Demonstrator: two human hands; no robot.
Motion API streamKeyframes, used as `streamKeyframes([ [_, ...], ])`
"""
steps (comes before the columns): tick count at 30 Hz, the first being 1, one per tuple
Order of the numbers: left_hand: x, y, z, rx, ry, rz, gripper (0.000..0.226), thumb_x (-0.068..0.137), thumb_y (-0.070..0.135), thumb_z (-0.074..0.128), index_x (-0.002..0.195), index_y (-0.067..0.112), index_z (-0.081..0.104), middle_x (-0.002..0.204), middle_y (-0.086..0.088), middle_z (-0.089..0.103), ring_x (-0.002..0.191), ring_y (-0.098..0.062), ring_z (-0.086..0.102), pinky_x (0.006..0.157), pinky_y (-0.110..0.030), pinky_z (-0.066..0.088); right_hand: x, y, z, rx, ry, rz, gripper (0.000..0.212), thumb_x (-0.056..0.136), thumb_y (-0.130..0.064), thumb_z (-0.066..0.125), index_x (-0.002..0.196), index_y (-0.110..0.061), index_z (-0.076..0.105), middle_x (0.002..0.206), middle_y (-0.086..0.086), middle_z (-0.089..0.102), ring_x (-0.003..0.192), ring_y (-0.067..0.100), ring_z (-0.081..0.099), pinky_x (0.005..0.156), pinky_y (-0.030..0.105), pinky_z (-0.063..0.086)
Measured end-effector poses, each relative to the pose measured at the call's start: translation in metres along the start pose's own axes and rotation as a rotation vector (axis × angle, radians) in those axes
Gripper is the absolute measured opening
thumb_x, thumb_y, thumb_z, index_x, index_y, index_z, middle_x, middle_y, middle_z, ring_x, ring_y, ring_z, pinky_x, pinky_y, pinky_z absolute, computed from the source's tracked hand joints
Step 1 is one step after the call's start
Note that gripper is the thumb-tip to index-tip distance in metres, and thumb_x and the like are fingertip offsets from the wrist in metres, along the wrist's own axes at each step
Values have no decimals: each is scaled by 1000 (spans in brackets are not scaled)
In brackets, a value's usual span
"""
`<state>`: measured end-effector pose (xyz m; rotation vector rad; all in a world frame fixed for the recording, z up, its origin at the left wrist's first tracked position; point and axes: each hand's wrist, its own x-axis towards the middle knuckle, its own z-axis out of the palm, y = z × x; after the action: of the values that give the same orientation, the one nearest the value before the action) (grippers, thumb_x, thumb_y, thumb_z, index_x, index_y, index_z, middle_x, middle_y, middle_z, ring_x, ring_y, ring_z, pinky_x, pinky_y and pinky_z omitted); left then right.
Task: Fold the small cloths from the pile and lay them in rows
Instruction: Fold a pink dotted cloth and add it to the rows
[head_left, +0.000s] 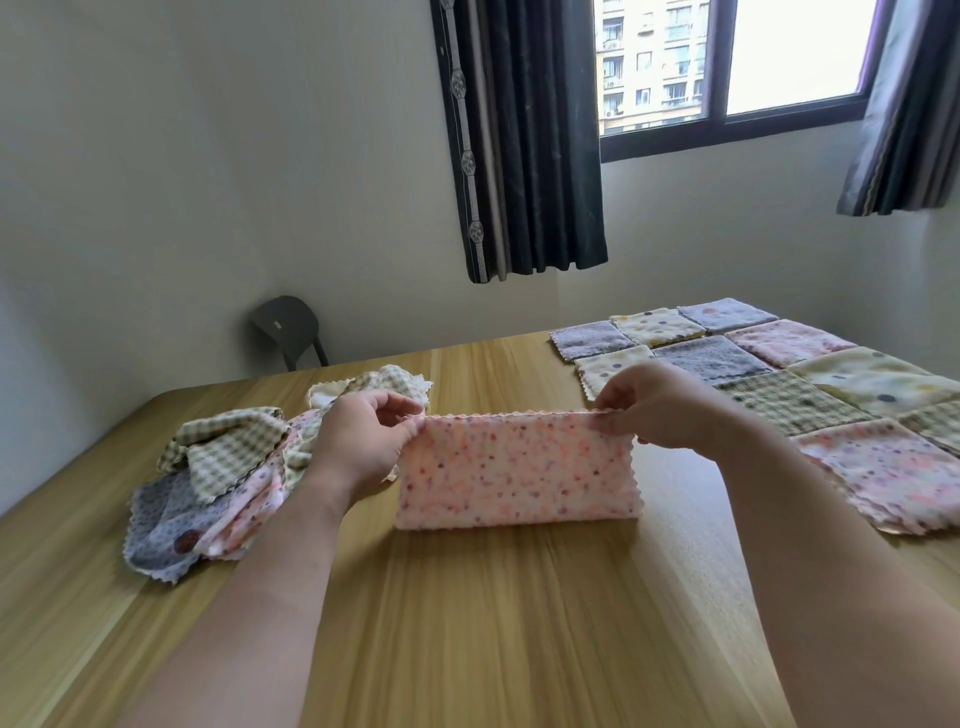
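- My left hand pinches the top left corner of the pink cloth. My fingers are curled tight on its zigzag edge.
- My right hand pinches the top right corner the same way.
- The pink cloth hangs between my two hands, in the middle of the surface. It is folded in two, with the zigzag edges together on top and the smooth fold at the bottom.
- The fold sits low by the wood. I cannot tell if it touches.
- The pile lies on my left, just beside my left wrist. It is a messy heap of checked, grey and pink cloths, and their corners stick out all ways.
- The folded cloths lie flat in rows on my right, edge against edge. The nearest pink one is close to my right arm.
- There is bare wood between the pile and the rows, and more in front of the pink cloth, toward me.
- A dark chair stands past the far edge of the surface, by the wall.
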<state>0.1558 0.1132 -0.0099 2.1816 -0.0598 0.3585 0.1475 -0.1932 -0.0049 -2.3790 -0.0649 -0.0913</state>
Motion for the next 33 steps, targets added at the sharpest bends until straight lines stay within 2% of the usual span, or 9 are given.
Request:
streamKeyframes([
  [3, 0, 3, -1, 58, -21, 31, 14, 93, 11, 73, 104, 19, 77, 94, 5, 72, 87, -3, 66, 65, -6, 45, -2, -3, -3, 32, 12, -9, 18, 85, -15, 81, 75, -27, 72, 83, -1, 71, 74, 14, 62, 64, 27, 52],
  [6, 0, 5, -1, 97, -17, 57, 13, 93, 11, 72, 102, 17, 78, 92, 9, 72, 83, 3, 63, 62, -4, 43, -3, -7, -6, 44, 28, -10, 18, 83, -12, 81, 76, -27, 74, 83, -1, 72, 77, 15, 64, 72, 33, 57],
  [11, -1, 9, 0, 106, -16, 85, 13, 95, 8, 68, 93, 19, 75, 88, 9, 71, 70, -3, 63, 56, -11, 45, -6, -13, -10, 38, 36, -25, 18, 83, -11, 81, 80, -28, 76, 86, -5, 73, 82, 13, 66, 74, 29, 57],
  [17, -2, 11, 1, 120, -9, 96, 13, 98, 7, 62, 95, 16, 70, 88, 3, 71, 47, -8, 63, 48, -13, 46, -7, -14, -14, 52, 22, -15, 16, 80, -10, 83, 87, -24, 80, 87, -4, 75, 84, 13, 68, 77, 31, 59],
  [22, -2, 13, 1, 88, -31, 78, 17, 99, 4, 59, 94, 17, 68, 84, -2, 74, 61, -10, 73, 54, -18, 52, -5, -11, -14, 61, 26, -36, 1, 85, -23, 81, 85, -23, 80, 83, -3, 74, 76, 14, 65, 71, 33, 57],
  [25, -3, 12, 0, 56, -37, 91, 12, 96, 5, 65, 98, 15, 71, 81, -2, 75, 67, -10, 74, 67, -28, 60, -4, -11, -14, 59, 35, -46, 8, 90, -29, 76, 88, -22, 80, 84, 2, 75, 74, 16, 63, 70, 40, 58],
  [27, -3, 11, 0, 55, -36, 105, 10, 94, 9, 70, 100, 15, 74, 82, -1, 75, 69, -9, 74, 67, -24, 59, -4, -11, -14, 58, 49, -57, 10, 91, -30, 75, 86, -24, 81, 87, 9, 76, 72, 20, 61, 70, 45, 57],
  [29, -2, 11, -1, 67, -31, 112, 7, 94, 13, 71, 98, 15, 76, 78, 2, 75, 68, -7, 73, 65, -23, 58, -4, -10, -14, 55, 56, -67, 12, 92, -31, 74, 84, -26, 81, 89, 12, 76, 71, 22, 58, 66, 41, 53],
  [33, -2, 11, 1, 82, -26, 98, 10, 96, 18, 68, 89, 19, 74, 71, 3, 74, 62, -7, 71, 64, -25, 58, -5, -11, -15, 36, 58, -71, 7, 90, -28, 76, 87, -25, 81, 86, 4, 76, 74, 20, 63, 71, 43, 58],
])
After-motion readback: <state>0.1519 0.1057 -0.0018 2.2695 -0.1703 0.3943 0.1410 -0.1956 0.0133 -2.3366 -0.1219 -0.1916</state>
